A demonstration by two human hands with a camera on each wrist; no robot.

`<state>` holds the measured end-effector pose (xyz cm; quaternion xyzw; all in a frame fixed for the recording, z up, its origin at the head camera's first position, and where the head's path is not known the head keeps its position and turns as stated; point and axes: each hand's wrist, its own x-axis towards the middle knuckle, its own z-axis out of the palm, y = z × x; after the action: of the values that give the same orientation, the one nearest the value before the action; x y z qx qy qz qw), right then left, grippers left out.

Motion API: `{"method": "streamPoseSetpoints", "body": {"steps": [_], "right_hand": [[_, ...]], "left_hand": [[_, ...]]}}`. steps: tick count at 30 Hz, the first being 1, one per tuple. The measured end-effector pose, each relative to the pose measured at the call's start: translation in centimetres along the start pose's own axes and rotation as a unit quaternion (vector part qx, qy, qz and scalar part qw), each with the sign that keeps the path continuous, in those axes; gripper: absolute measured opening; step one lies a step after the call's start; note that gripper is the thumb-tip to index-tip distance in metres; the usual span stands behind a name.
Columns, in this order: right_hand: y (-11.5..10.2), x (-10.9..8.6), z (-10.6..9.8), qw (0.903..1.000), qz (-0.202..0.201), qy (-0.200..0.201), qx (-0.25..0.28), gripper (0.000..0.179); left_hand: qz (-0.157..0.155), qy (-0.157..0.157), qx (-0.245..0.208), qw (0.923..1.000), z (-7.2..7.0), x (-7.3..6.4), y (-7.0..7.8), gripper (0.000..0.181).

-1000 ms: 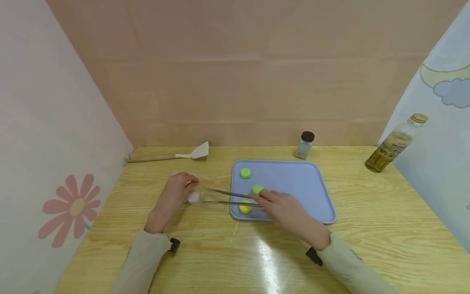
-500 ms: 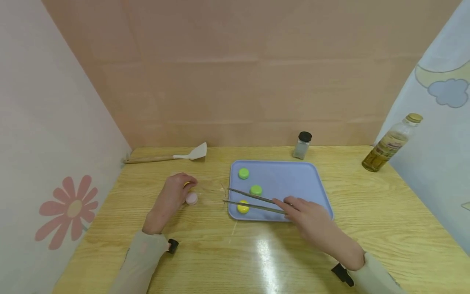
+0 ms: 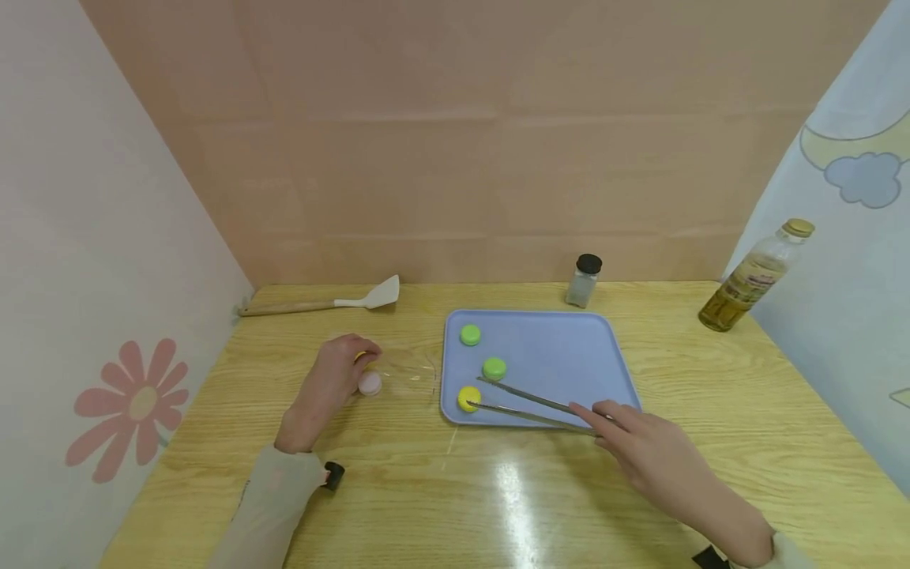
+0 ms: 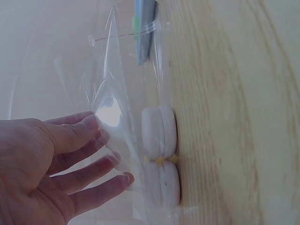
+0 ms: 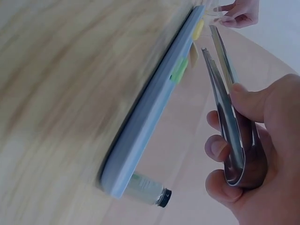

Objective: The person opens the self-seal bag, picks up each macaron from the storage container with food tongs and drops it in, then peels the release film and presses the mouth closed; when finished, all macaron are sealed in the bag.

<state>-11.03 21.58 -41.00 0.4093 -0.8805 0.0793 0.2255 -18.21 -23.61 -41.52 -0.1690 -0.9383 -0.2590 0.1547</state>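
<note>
My left hand (image 3: 329, 387) pinches the edge of a clear plastic bag (image 4: 110, 79) on the table's left side. Two pale pink macarons (image 4: 158, 133) lie in the bag in the left wrist view, with bits of yellow showing between them. A yellow macaron (image 3: 365, 360) is partly hidden by the left fingers in the head view. My right hand (image 3: 657, 454) holds metal tongs (image 5: 228, 126), whose arms are spread and grip nothing. The tong tips hover over the blue tray (image 3: 562, 348), near a yellow macaron (image 3: 468, 398) and a green macaron (image 3: 494, 368).
Another green macaron (image 3: 471, 335) sits near the tray's far left corner. Behind the tray stands a small black-capped jar (image 3: 584, 281). An oil bottle (image 3: 753, 276) is at the right, and a white spatula (image 3: 366, 301) with a wooden handle lies at the back left.
My right hand has drawn back to the right and nearer, taking the tongs from the bag's mouth to over the tray. The left hand stays at the bag.
</note>
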Motion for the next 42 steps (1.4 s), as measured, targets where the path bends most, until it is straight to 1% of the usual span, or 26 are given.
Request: {"method": "streamPoseSetpoints", "body": {"steps": [7,13,28,33,42], "right_hand": [[0.5,-1.5,-0.4,0.9998,0.014,-0.015,0.006,0.056],[0.9,-1.9,-0.3,0.9995,0.011,-0.030,0.007,0.057],[0.9,-0.8,0.3,0.9993,-0.005,-0.029,0.021,0.056],[0.8,-0.4,0.7,0.9991,-0.012,-0.031,0.027,0.056],[0.5,0.1,1.3,0.9995,-0.015,-0.025,0.015,0.056]], "left_hand": [[-0.015,-0.012,-0.004,0.9998,-0.2,-0.1,0.0,0.009],[-0.019,-0.023,-0.007,0.9995,-0.2,-0.1,0.0,0.010],[-0.011,-0.009,-0.009,0.9999,0.0,0.1,0.0,0.009],[-0.004,-0.006,-0.005,1.0000,0.0,0.0,0.0,0.009],[0.005,-0.004,-0.005,1.0000,0.0,0.0,-0.1,0.011]]}}
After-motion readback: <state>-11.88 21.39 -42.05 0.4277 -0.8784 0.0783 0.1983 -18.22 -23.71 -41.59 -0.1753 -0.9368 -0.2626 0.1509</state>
